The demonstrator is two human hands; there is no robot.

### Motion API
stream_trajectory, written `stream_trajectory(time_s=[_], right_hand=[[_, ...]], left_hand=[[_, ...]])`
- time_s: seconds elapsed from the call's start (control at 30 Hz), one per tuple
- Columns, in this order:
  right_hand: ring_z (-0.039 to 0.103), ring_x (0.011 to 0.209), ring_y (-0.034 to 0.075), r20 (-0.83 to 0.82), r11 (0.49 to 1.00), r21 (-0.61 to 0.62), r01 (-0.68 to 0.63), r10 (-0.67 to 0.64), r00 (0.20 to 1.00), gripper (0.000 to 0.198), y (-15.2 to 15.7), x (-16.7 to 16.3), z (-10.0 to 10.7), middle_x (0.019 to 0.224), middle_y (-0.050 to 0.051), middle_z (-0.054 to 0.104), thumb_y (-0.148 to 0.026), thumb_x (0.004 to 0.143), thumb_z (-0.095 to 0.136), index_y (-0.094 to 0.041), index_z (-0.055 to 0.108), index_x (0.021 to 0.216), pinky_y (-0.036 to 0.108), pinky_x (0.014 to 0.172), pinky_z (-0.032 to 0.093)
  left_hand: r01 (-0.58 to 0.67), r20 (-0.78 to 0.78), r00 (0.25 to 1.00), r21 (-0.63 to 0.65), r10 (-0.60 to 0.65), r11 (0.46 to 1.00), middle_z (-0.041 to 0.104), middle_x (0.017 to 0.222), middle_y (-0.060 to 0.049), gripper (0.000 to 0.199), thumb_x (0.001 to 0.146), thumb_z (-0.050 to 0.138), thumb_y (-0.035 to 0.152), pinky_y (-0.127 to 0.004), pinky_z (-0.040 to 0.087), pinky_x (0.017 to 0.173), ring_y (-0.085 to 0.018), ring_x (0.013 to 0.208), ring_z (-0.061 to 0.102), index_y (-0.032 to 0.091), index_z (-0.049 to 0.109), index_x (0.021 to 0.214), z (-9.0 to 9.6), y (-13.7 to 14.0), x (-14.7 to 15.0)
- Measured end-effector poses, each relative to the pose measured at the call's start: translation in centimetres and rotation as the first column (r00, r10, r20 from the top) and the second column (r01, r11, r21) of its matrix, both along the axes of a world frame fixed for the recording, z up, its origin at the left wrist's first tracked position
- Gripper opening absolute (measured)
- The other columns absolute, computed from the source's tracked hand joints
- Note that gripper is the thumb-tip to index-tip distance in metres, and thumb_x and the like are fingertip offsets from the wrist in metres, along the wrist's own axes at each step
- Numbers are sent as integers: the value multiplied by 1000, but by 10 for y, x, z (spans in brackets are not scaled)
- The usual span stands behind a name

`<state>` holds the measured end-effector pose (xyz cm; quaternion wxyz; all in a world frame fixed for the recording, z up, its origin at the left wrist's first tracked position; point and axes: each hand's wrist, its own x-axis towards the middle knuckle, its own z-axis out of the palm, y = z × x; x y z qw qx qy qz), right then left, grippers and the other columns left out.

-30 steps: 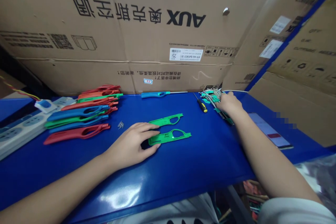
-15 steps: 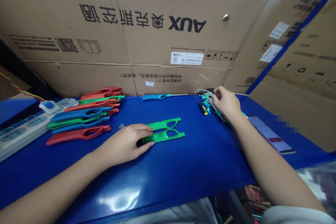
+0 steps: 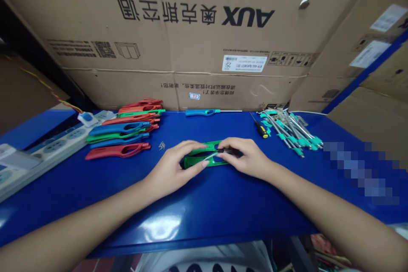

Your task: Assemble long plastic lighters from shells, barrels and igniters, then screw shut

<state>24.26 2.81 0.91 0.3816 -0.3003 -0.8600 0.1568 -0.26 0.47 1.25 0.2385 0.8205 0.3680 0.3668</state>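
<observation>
Two green lighter shell halves [image 3: 219, 162] lie side by side on the table in front of me, partly hidden by both hands. My left hand [image 3: 178, 165] curls over their left ends, thumb on the near half and fingers on the far one, gripping them. In my right hand [image 3: 247, 157], fingertips pinch a small dark part [image 3: 225, 151] above the shells' right ends. A thin pale wire [image 3: 211, 156] runs from it toward my left thumb. Just left of that hand is a little heap of small metal pins [image 3: 162, 145].
Red, orange, blue and green lighter handles [image 3: 119, 151] lie stacked on the left, beside a white power strip [image 3: 60, 143]. Behind are a blue lighter [image 3: 204, 112] and a yellow-black screwdriver [image 3: 261, 129]. Metal tubes with teal ends [image 3: 291, 131] lie right. Cardboard [image 3: 191, 55] walls the back.
My right hand has come from the metal tube pile to the green shells, bringing a small dark part with a wire. My left hand stays on the shells. The view has shifted.
</observation>
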Motion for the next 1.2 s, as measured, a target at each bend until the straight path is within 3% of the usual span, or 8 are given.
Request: stream_trajectory(time_s=[0.1,0.23,0.43,0.57,0.73,0.9,1.2], right_hand=[[62,68,11,60,998,26,-64,62,996,8,-1,-1,-6,87,3,71,-26,95,64,-20,65,99,22,62,49],[63,75,14,52,995,20,-96,95,994,15,0,2,-5,92,5,70,-24,95,63,-19,64,109,25,68,51],[63,79,16,-9,995,-7,-104,104,995,9,1,1,-2,93,7,67,-18,95,58,-19,63,102,29,71,53],[66,83,16,37,990,40,-132,131,991,11,2,1,-6,94,7,70,-20,97,60,-19,64,106,28,74,54],[69,85,17,157,982,124,-140,120,980,17,2,2,-8,96,6,74,-22,99,58,-20,66,114,28,74,55],[69,82,16,148,964,205,-168,140,979,19,0,-1,-5,93,6,74,-22,100,57,-19,66,116,28,75,56],[66,90,18,132,969,176,-173,151,980,15,-7,-5,-5,95,8,71,-18,99,53,-19,61,112,31,80,58]], left_hand=[[56,41,998,-223,-48,973,77,91,-3,15,95,64,29,-29,54,79,-18,84,71,20,75,99,0,-2,2],[78,167,985,-284,-31,956,74,95,-5,19,96,60,27,-29,52,80,-17,87,68,18,75,103,0,-5,4],[-4,144,989,-162,28,987,61,80,-1,20,91,66,25,-25,47,66,-13,71,58,17,73,108,1,-4,3],[-46,136,989,-56,53,997,53,71,3,21,88,72,27,-23,45,60,-11,63,54,18,74,107,3,-3,2],[-80,115,991,95,69,992,53,63,4,15,87,76,28,-22,44,56,-11,57,52,20,77,100,5,-4,1],[-46,125,992,198,22,979,57,64,3,12,86,78,22,-20,44,55,-9,57,54,17,79,96,2,-5,0],[-76,155,987,245,39,967,60,63,2,11,86,79,26,-21,43,52,-9,55,55,18,81,93,1,-5,-1]])
